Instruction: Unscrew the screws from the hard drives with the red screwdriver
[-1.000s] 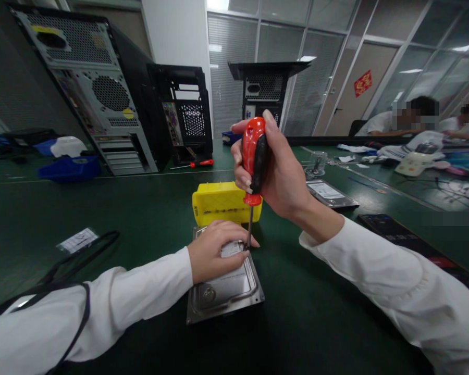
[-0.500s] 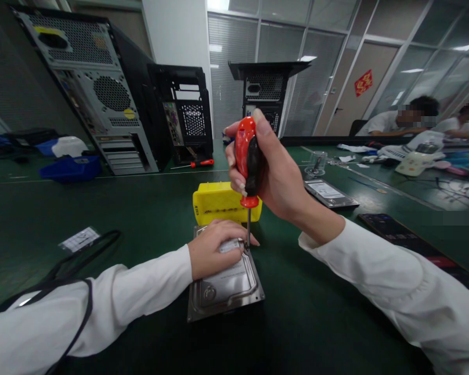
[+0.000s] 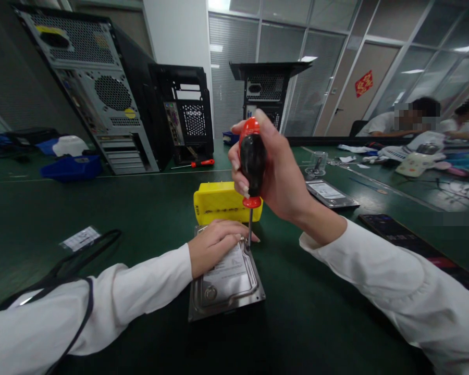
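Note:
A silver hard drive (image 3: 229,278) lies label side up on the green table. My left hand (image 3: 219,242) is laid across its far half, fingers reaching the right edge and holding it down. Upright in my right hand (image 3: 279,169) is a red-and-black screwdriver (image 3: 252,161), its handle wrapped by my fingers. The shaft meets the drive near its right edge, beside my left fingertips; the screw under the tip is too small to make out. Just behind the drive stands a yellow bin (image 3: 219,200) with several small screws in it.
Computer cases (image 3: 113,99) stand along the back. Another red screwdriver (image 3: 202,163) lies before them. To the right are a second hard drive (image 3: 330,194), a clear cup (image 3: 317,162) and a phone (image 3: 402,234). A blue bin (image 3: 71,167) sits left. People sit far right.
The screwdriver's handle has turned in my right hand and now shows more black. My left thumb has drawn back from the shaft toward the other fingers. The hard drive stays in place.

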Action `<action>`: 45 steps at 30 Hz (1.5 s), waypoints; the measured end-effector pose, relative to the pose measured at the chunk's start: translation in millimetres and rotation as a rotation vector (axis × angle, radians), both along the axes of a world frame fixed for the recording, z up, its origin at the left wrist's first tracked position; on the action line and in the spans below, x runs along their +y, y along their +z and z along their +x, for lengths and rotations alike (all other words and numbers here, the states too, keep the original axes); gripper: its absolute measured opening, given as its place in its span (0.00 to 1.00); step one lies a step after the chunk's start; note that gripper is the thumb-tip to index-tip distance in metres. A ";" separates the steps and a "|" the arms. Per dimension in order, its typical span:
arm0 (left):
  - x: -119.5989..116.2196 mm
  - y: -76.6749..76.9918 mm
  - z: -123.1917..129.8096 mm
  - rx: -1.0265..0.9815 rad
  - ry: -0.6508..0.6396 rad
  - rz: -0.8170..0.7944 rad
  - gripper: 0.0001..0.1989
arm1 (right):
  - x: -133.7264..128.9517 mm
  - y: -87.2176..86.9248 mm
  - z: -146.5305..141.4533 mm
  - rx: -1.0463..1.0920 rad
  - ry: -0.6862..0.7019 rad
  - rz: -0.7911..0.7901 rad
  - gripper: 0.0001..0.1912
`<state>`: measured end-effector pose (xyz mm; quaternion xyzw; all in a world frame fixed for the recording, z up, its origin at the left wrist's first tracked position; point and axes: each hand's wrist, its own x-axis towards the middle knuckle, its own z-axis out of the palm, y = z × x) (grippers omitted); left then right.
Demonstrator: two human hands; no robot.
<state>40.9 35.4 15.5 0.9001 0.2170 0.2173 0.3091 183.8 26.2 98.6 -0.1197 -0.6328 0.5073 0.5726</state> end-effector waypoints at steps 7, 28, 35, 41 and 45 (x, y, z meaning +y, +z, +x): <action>-0.2 -2.4 -0.3 -0.035 0.028 -0.042 0.22 | -0.6 2.8 4.1 -0.052 0.011 -0.004 0.10; 3.7 -12.6 -5.7 -0.160 -0.009 -0.090 0.21 | -1.8 8.0 7.8 -0.017 -0.029 -0.079 0.09; -0.1 -4.9 -6.1 -0.178 0.057 -0.157 0.22 | 2.4 3.5 5.7 0.007 -0.109 0.001 0.10; -0.1 5.1 -9.0 -0.227 0.137 -0.234 0.22 | 2.6 3.5 7.2 0.028 -0.060 -0.011 0.13; 1.6 7.8 -11.3 -0.225 0.156 -0.178 0.22 | 2.5 3.0 10.1 0.015 -0.015 0.015 0.19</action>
